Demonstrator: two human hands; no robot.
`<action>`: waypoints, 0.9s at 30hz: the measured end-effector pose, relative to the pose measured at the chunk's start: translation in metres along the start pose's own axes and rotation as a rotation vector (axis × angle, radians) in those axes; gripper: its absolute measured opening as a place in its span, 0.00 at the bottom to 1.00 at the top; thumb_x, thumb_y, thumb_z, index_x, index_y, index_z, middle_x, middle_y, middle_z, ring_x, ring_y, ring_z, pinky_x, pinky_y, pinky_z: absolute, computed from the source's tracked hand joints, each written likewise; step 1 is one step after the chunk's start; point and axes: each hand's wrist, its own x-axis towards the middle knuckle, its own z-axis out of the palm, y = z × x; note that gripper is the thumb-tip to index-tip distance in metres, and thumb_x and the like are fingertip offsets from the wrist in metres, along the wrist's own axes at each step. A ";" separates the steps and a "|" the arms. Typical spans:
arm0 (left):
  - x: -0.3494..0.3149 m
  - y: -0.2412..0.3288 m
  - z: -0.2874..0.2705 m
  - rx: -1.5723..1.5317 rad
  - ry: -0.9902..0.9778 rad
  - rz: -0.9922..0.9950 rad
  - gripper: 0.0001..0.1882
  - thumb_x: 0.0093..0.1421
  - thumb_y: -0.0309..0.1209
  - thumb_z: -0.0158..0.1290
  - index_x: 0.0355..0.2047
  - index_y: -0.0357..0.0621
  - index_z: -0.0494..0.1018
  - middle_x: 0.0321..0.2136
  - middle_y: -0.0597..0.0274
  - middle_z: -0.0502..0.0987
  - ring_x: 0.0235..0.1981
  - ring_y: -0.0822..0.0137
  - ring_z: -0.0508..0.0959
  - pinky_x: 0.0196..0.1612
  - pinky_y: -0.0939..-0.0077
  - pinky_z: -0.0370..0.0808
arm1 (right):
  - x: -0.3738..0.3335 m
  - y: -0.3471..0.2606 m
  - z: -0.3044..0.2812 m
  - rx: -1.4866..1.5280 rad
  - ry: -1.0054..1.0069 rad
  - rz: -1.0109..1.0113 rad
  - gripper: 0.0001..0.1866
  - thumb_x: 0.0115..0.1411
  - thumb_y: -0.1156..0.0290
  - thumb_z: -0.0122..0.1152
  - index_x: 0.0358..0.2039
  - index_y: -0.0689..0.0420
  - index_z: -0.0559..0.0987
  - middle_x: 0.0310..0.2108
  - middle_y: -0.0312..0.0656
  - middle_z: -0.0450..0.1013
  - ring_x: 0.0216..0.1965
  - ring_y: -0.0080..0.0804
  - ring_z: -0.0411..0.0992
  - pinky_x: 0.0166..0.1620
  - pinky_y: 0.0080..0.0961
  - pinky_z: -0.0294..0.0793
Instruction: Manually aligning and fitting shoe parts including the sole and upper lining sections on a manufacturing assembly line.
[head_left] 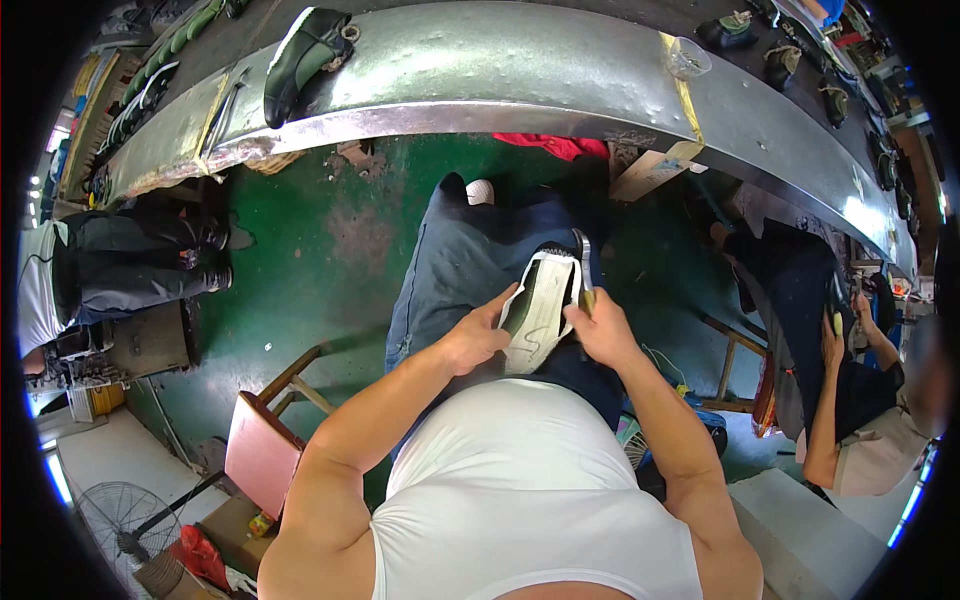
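An unfinished shoe (541, 310) rests on my thighs with its pale underside facing up and its toe pointing away from me. A dark upper with a white edge wraps around that underside. My left hand (480, 332) is closed on the shoe's left side near the heel, thumb along the edge. On the other side, my right hand (604, 329) is closed around a hand tool (585, 262) with a curved metal end and a yellowish grip. The tool lies along the shoe's right edge; its exact kind is partly hidden by my fingers.
A metal-edged bench (480, 60) curves across the front, carrying a dark shoe (303, 66) and a clear plastic cup (688, 58). A pink-seated stool (262, 450) and a fan (125, 530) stand at left. Co-workers sit at right (865, 400) and stand at left (130, 255).
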 end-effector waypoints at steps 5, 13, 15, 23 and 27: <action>-0.015 -0.011 0.004 0.133 -0.059 0.038 0.48 0.51 0.14 0.54 0.72 0.42 0.48 0.64 0.60 0.64 0.66 0.66 0.62 0.70 0.70 0.54 | -0.049 -0.024 -0.057 -0.128 -0.322 -0.049 0.21 0.64 0.63 0.58 0.51 0.65 0.72 0.34 0.61 0.76 0.39 0.60 0.76 0.42 0.47 0.74; -0.019 -0.022 0.014 0.332 -0.041 0.146 0.52 0.52 0.13 0.51 0.73 0.38 0.35 0.72 0.53 0.50 0.73 0.65 0.48 0.72 0.70 0.46 | -0.053 -0.051 -0.053 -0.611 -0.401 -0.492 0.23 0.60 0.72 0.60 0.55 0.68 0.71 0.38 0.56 0.77 0.40 0.54 0.77 0.46 0.42 0.76; -0.018 -0.024 0.014 0.386 -0.041 0.180 0.52 0.52 0.13 0.48 0.73 0.36 0.32 0.74 0.52 0.46 0.74 0.64 0.44 0.73 0.69 0.42 | -0.045 -0.075 -0.050 -0.790 -0.396 -0.460 0.22 0.60 0.72 0.59 0.53 0.69 0.71 0.36 0.55 0.78 0.39 0.55 0.77 0.45 0.44 0.76; -0.007 -0.031 0.019 -0.393 0.231 0.002 0.35 0.76 0.49 0.29 0.72 0.34 0.46 0.73 0.57 0.51 0.73 0.65 0.51 0.72 0.73 0.47 | -0.023 -0.068 -0.027 -0.873 -0.562 -0.449 0.11 0.60 0.67 0.59 0.35 0.64 0.79 0.28 0.55 0.79 0.33 0.52 0.79 0.37 0.46 0.77; 0.001 -0.034 0.023 -0.158 0.453 -0.042 0.35 0.75 0.52 0.28 0.71 0.37 0.52 0.70 0.52 0.57 0.71 0.63 0.56 0.70 0.71 0.52 | -0.041 -0.025 0.005 -0.638 -0.305 -0.482 0.11 0.60 0.66 0.60 0.37 0.62 0.77 0.30 0.55 0.77 0.34 0.53 0.78 0.39 0.47 0.76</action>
